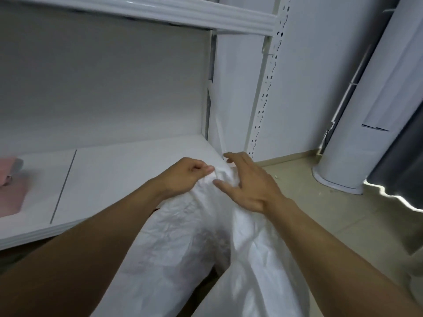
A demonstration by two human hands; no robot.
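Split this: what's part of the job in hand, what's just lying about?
In the job: white cloth, left hand pinching its top edge, right hand with spread fingers on it, shelf whose corner it meets.
Lying about: pink item at the shelf's left end, white cylinder on the floor.

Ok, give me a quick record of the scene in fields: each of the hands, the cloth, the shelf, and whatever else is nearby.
left hand: pinches a bunched edge of the white cloth
right hand: fingers spread, thumb on the cloth
white cloth: crumpled, hangs from the shelf corner down toward the person
shelf: white board, the cloth's top at its right front corner
pink item: far left on the shelf, apart from both hands, partly out of frame
white cylinder: stands on the floor at the right
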